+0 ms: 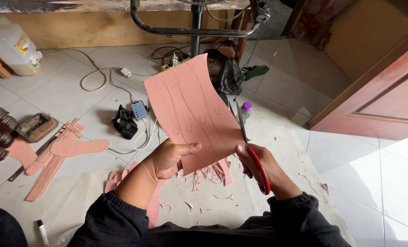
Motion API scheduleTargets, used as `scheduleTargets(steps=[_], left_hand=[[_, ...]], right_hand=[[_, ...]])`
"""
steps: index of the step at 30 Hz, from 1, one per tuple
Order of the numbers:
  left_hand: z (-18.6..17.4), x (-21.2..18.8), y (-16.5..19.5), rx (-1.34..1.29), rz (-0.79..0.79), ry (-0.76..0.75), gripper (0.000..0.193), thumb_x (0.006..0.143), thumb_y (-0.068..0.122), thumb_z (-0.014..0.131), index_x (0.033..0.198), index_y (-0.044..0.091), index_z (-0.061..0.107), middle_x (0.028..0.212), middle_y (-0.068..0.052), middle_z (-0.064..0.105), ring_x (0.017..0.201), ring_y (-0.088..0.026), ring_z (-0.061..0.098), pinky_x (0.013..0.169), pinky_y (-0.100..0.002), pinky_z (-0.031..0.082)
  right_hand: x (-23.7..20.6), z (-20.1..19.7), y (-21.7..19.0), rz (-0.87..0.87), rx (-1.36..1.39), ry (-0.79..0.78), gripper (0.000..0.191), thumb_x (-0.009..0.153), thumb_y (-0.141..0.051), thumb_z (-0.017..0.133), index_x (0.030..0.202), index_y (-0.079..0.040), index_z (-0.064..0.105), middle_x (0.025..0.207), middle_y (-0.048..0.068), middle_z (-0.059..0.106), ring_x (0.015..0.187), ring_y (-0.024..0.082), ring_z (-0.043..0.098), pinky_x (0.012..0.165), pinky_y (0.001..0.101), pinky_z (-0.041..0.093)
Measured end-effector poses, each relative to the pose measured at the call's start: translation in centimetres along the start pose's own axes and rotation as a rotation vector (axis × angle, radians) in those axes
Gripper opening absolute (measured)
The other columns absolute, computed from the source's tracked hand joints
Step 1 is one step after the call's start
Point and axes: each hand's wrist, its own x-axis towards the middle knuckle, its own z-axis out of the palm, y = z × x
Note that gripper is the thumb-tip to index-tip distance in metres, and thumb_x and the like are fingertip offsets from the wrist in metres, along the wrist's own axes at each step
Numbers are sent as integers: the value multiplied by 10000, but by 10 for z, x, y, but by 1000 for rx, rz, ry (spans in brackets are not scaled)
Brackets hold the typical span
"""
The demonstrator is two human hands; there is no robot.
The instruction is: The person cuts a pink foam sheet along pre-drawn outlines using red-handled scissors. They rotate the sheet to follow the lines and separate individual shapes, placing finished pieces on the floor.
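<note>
My left hand (168, 158) grips the lower edge of a pink sheet (192, 110) marked with pencil lines and small outlined shapes, holding it up over the floor. My right hand (258, 167) holds red-handled scissors (251, 151), blades pointing up along the sheet's right edge. Pink offcuts and slivers (208, 176) lie on the paper-covered floor below the hands.
Pink sole-shaped cutouts and strips (62, 153) lie at left beside a small dark tray (35, 126). A phone (139, 110), cables, a black strap and a small purple-capped bottle (245, 109) sit on the tiles. A fan stand (195, 27), plastic jug (11, 45), wooden door (382, 96) and a marker (43, 232) surround.
</note>
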Motion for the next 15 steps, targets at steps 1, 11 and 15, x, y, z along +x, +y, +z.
scheduleTargets(steps=[1,11,15], left_hand=[[1,0,-1,-1,11,6,563,884,119,727,1404,10,539,1334,-114,647,1241,-235,602,1029,-387,498],[4,-1,-2,-44,10,31,589,864,142,732,1403,32,522,1346,-114,633,1246,-238,598,1035,-408,479],[1,-2,-4,105,33,-24,614,887,200,747,1429,13,525,1379,-113,627,1288,-227,569,1072,-386,443]], right_hand=[[0,0,0,-2,18,5,841,744,-849,503,722,-18,624,533,53,531,457,157,554,419,302,463],[-1,2,-9,116,40,53,761,775,-778,530,663,-27,587,497,78,497,372,178,511,348,328,445],[0,0,-1,8,216,43,648,820,-670,599,745,-27,623,574,72,591,478,160,571,447,307,472]])
